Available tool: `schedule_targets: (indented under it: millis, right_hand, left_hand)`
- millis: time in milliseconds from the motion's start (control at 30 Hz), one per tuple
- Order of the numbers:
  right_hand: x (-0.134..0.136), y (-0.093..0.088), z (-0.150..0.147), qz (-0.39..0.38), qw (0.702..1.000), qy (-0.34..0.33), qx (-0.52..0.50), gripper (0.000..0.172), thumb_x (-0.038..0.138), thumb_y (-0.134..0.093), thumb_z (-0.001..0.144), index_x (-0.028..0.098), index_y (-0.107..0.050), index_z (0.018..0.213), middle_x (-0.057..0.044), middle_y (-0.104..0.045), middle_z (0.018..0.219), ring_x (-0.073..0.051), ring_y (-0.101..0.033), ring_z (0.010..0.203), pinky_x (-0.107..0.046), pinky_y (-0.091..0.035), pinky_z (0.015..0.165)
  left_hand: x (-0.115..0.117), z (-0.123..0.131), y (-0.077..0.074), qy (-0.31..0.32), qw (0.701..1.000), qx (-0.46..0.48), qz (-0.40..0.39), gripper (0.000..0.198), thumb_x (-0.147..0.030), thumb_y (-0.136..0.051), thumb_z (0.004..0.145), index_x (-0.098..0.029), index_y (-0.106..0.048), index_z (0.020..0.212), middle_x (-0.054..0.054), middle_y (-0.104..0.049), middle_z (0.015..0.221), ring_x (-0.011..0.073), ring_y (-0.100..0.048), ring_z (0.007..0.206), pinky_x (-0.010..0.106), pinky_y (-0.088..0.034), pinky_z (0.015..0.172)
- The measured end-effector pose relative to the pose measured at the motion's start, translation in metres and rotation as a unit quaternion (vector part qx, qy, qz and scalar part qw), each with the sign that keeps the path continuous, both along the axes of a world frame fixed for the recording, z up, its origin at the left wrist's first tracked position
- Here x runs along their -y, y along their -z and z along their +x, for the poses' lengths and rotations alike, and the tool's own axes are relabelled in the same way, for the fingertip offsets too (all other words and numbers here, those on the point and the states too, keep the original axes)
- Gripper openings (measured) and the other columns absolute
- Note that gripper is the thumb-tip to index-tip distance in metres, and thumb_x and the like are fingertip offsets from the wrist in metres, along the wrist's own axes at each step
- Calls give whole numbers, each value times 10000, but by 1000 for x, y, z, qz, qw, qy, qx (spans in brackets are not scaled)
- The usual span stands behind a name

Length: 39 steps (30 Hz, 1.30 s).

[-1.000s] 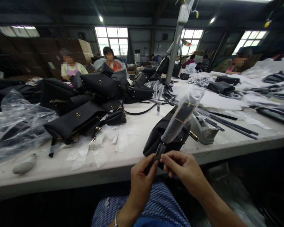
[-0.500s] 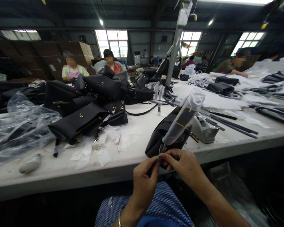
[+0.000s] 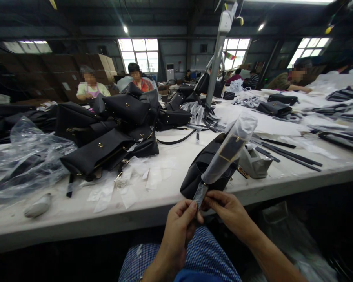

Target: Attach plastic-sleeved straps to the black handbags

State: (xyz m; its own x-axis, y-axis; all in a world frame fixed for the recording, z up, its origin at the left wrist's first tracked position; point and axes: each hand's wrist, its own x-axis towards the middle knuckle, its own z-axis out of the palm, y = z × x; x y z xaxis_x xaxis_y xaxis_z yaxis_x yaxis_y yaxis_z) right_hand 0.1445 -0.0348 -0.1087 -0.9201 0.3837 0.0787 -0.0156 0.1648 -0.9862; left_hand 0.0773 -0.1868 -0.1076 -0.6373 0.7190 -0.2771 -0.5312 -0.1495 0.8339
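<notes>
At the table's front edge lies a black handbag (image 3: pixel 192 176) with a cloudy plastic sleeve (image 3: pixel 216 170) slanting up across it. A dark rectangle with a gold outline (image 3: pixel 231 148) shows on the sleeve. From the sleeve's lower end a narrow plastic-wrapped strap (image 3: pixel 200 194) runs down toward me. My left hand (image 3: pixel 178 223) pinches the strap's lower end between thumb and fingers. On its other side, my right hand (image 3: pixel 226 207) is closed with its fingertips against the strap's wrapping. The fingertips partly hide the strap's end.
Behind the handbag stands a grey tape dispenser (image 3: pixel 257 162), with loose black strips (image 3: pixel 294 154) to its right. A pile of black handbags (image 3: pixel 106 149), crumpled clear plastic (image 3: pixel 38 152), paper scraps (image 3: pixel 153 176) and a grey rounded object (image 3: pixel 38 205) lie leftward. A metal post (image 3: pixel 214 66) rises behind. Several people work beyond.
Both hands have shifted slightly down. The wrapped strap now shows flat and wider between the sleeve and my fingers, where before only a thin strand was visible.
</notes>
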Motion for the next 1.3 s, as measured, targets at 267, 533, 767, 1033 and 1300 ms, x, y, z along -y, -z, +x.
schedule_targets:
  millis: [267,533,767,1033,1300]
  right_hand:
    - [13,3,-4,16,998,62,-11,247,411,-658,863,193,-774,885,-33,-736,810,-195,-669,784,-268,-533,764]
    - [16,0,-7,-48,996,67,30,241,372,-679,829,201,-771,971,-82,-778,914,-239,-728,836,-347,-572,820]
    - [17,-18,-11,17,994,55,97,239,175,-613,739,184,-768,920,-73,-776,885,-249,-728,805,-373,-577,794]
    - [18,-25,-17,-186,971,-91,120,151,283,-645,851,161,-675,935,-99,-719,1145,-228,-656,1031,-347,-504,907]
    - [1,-42,5,117,988,-33,92,230,263,-522,924,203,-726,1010,-53,-757,942,-209,-705,845,-301,-546,803]
  left_hand:
    - [-1,-4,4,69,992,95,39,293,-406,-651,877,-126,-593,811,-59,-529,570,-12,-172,337,167,-84,348]
    - [-3,-7,2,110,982,148,48,251,-353,-679,847,-117,-605,812,-51,-549,578,-19,-178,329,164,-66,347]
    - [-1,-7,2,140,972,181,57,259,-347,-712,816,-114,-610,771,-47,-558,578,-23,-200,322,159,-71,339]
    - [-2,-8,16,105,957,258,84,353,-368,-819,710,-123,-590,820,-94,-486,520,-27,-132,334,124,-61,326]
    - [0,-28,11,75,993,-72,-60,458,-590,-645,827,-150,-577,724,-70,-449,499,23,-261,361,151,-177,362]
